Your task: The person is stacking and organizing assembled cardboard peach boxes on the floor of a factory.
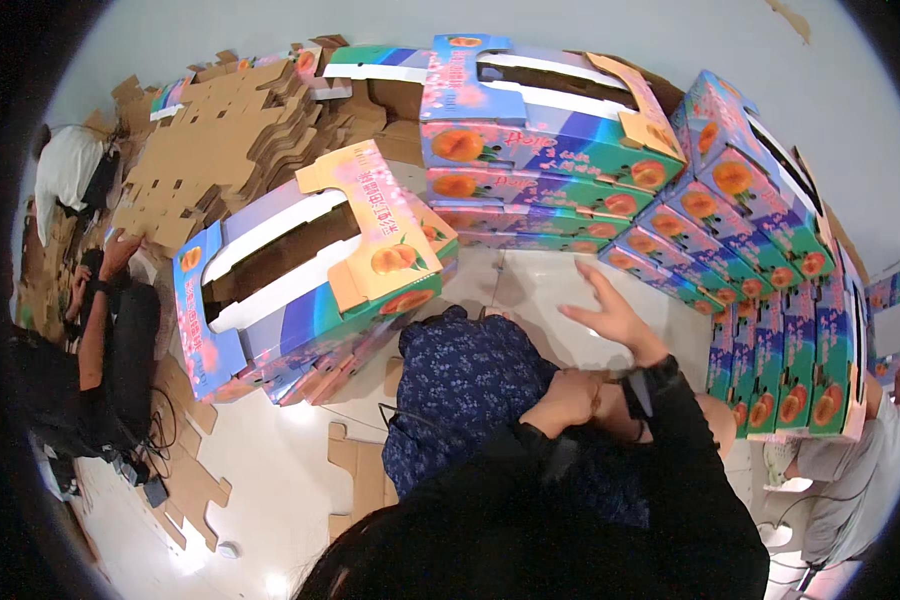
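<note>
My right hand point(615, 315) reaches forward over the pale floor, thumb and fingers apart, holding nothing. A dark band circles its wrist. My left hand point(564, 402) is bent beside the right wrist, against my bare leg; its fingertips are hidden. In front of me to the left stands a stack of printed fruit cartons, its top carton point(310, 270) showing a long slot between white flaps and orange and blue end tabs. Ahead of my right hand rises another stack with a similar top carton point(550, 110). A further stack of cartons point(730, 200) stands to the right.
Flattened brown cardboard point(210, 150) is piled at the back left. More cartons point(790, 350) stand in a row at my right. A person in black point(100, 330) sits at left, another in white point(70, 170) behind. Someone in grey point(850, 480) is at far right. Cardboard pieces point(360, 470) and cables lie on the floor.
</note>
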Demonstrator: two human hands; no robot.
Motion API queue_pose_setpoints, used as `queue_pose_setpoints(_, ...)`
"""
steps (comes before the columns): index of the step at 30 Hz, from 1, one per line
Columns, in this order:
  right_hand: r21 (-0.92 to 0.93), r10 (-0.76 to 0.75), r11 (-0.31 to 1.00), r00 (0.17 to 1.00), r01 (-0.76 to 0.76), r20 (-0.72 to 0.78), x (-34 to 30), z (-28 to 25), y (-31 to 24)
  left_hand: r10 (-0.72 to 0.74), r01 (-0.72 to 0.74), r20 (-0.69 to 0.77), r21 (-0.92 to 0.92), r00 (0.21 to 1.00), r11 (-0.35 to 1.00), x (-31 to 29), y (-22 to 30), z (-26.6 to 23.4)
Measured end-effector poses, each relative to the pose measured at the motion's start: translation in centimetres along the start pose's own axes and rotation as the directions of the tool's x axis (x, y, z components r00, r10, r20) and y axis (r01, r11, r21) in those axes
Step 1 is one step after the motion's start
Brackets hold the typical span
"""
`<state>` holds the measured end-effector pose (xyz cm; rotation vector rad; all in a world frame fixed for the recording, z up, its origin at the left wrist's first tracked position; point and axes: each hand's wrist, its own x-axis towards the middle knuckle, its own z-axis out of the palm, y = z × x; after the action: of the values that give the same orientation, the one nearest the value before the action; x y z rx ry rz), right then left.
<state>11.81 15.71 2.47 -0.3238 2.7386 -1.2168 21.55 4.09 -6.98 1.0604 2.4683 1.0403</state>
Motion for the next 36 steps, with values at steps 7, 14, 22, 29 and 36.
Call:
queue_pose_setpoints(7,0.491,0.335,0.77,0.913,-0.407,0.231,-13.1,-3.8,7.2,0.121,-0.147,-0.11,-0.278,0.987,0.949,-1.5,2.2,-7.0)
queue_pose_setpoints(14,0.339,0.27,0.924,0.929,-0.177,-0.251,-14.1,-1.2,9.0,-0.128,-0.036,-0.753,-0.198,0.646,0.98,-8.0,2.3,-19.3)
queue_pose_setpoints(22,-0.048,0.157,0.985,0.98,-0.163,-0.119,-13.7,-0.9,7.9,0.077,0.628,-0.803,0.518,0.591,0.58,-20.6,-3.5,-30.4)
queue_pose_setpoints(29,-0.039,0.169,0.984,0.983,-0.172,-0.076,-15.5,-1.0,7.4,-0.291,0.672,-0.633,0.521,0.718,0.526,-27.4,-9.2,-34.4)
queue_pose_setpoints(36,-0.046,0.126,0.99,0.989,-0.13,-0.081,-15.4,-0.6,8.4,-0.411,0.826,-0.756,0.295,0.509,0.48,-21.8,-5.6,-33.8)
